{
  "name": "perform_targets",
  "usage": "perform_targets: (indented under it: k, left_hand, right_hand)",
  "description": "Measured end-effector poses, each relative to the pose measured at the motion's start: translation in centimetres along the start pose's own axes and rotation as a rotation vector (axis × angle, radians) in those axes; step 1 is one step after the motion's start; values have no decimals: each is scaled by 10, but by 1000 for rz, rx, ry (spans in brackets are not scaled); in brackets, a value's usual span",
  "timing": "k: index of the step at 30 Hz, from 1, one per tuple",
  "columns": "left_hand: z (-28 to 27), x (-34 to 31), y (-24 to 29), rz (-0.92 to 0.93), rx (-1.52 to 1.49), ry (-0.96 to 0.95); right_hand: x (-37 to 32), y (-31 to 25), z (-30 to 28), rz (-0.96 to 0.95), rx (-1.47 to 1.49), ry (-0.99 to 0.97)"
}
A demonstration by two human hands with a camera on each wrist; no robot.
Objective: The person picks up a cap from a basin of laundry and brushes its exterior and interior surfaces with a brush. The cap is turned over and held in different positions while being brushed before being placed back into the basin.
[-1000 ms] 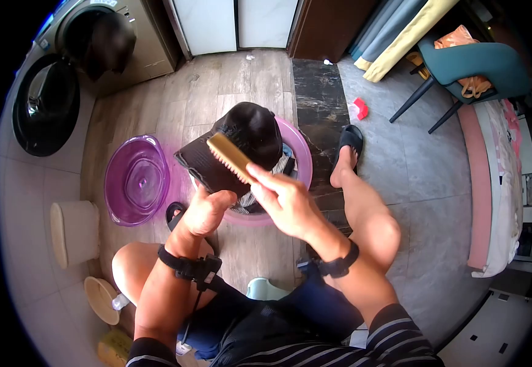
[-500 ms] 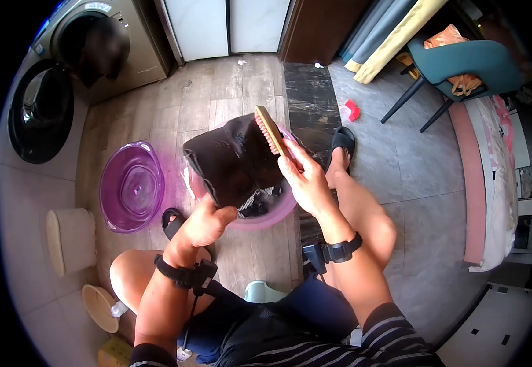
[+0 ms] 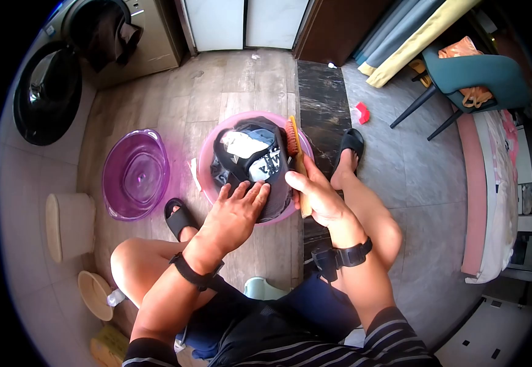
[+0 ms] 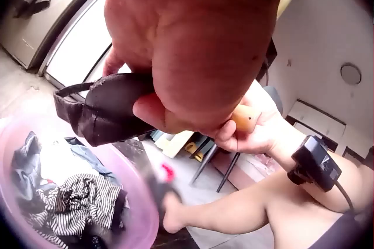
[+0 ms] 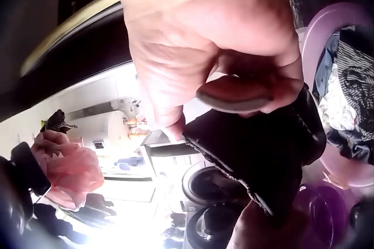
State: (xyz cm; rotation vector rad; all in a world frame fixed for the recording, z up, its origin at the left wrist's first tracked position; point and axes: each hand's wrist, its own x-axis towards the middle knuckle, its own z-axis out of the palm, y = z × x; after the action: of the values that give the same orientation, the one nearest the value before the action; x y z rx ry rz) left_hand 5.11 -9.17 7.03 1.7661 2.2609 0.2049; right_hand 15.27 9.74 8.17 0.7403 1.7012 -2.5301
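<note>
A dark cap (image 4: pixel 120 109) is held over the pink basin (image 3: pixel 205 165), tilted so that its strap stands out at one end in the left wrist view. My left hand (image 3: pixel 226 220) grips the cap, its fingers spread on the upper side and its thumb tucked on the other. My right hand (image 3: pixel 324 196) holds a wooden scrubbing brush (image 3: pixel 296 144) by its handle, bristles facing left, beside the cap. In the right wrist view the cap (image 5: pixel 251 150) hangs close below that hand. Striped, white and blue clothes (image 4: pixel 82 199) lie in the basin.
A purple basin (image 3: pixel 119 194) stands on the floor to the left. A front-loading washing machine (image 3: pixel 156 46) has its door (image 3: pixel 46 116) swung wide, with dark cloth at the opening. Farther right are a teal chair (image 3: pixel 480 76) and a bed edge (image 3: pixel 472 202).
The cap has been turned over and lowered towards the basin. My left hand has rolled so its back faces up. The brush has swung from over the cap to its right side.
</note>
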Motion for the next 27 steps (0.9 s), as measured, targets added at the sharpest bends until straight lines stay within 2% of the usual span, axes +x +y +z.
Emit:
perform_targets:
  k: [2,4,7,9,12,15,16,17,18,19,20,21,23,27]
  left_hand:
    - [-2,-1,0,-5,4,1]
    - [-4,-1,2,-6,7,11]
    - [-5,-2,5,-13,-7,14]
    - [-7,-1,5,-16,-38,-14]
    - [-9,1,5,-4,-97,57]
    - [-30,-3,4,50,-224,70]
    - [-33,-3,3,-1,-348,92]
    - [-42,-5,1,-32,-374,136]
    - [-36,-5,-5,-66,-403,336]
    - [-33,-3,-9,-100,-431,537]
    - [-34,-1,-13,-233,-472,654]
    - [-34,2,-20,-332,-592,710]
    - [-24,4,-33,-520,-1245,604]
    - [-5,1,-33,-586,-2075,152]
  right_hand:
    - [-4,0,-6,80,65,-9]
    - [-5,-3,2,-99,19,-80]
    - [-7,-5,10,-170,-20,-82]
    - [-2,3,8,-168,74,-72]
    - [4,7,8,-234,211,-54]
    - [-1,-10,5,-222,352,-137]
    - [-1,-11,3,-246,349,-106]
    - [-1,-16,2,-267,361,-124]
    - [-3,-23,3,-287,374,-142]
    - [0,-11,-11,-265,371,-68]
    - [2,0,-25,-242,369,5]
    - [1,-3,-23,-279,383,5]
    - [-2,-11,-17,-351,410,4]
    - [-2,-8,-11,-333,502,23]
